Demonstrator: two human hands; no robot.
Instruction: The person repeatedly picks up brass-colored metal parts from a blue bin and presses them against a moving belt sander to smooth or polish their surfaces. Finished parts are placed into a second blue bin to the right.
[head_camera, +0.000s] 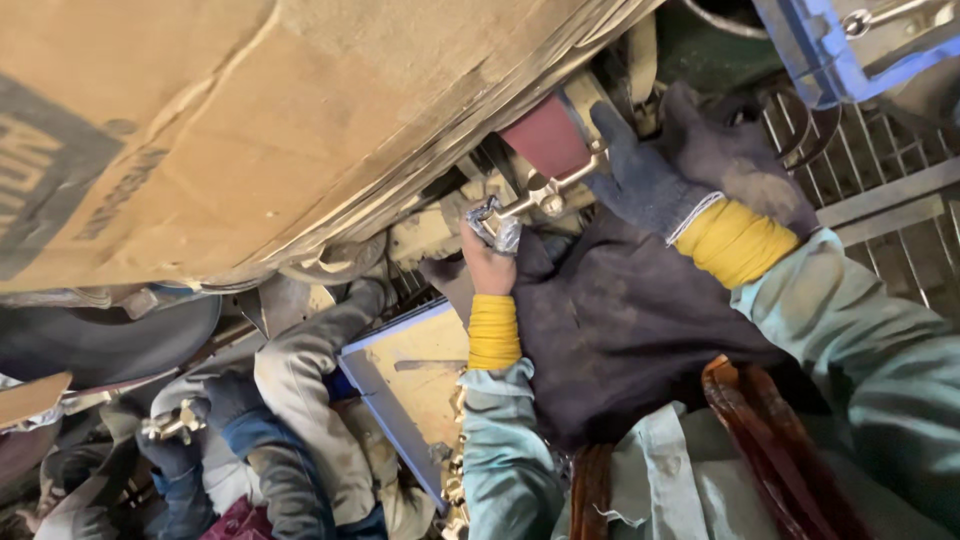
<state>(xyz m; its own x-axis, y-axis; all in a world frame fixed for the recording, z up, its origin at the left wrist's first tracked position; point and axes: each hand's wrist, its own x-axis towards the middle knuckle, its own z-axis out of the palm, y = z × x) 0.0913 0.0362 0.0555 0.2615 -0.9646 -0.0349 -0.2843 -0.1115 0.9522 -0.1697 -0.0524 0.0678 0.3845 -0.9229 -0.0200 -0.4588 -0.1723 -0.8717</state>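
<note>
Cluttered workshop, cardboard sheet (200, 110) shielding the machine at left. Left hand (487, 262) bare, pinched shut on a small shiny metal fitting (497, 225), presenting it to the red sanding belt (545, 143). Right hand (690, 165) gloved, fingers spread flat beside the belt, bracing; grips nothing.

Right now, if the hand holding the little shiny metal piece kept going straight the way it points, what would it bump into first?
The left hand points up. It would probably first meet the metal bracket under the dark red belt, though depth is hard to judge.
</note>
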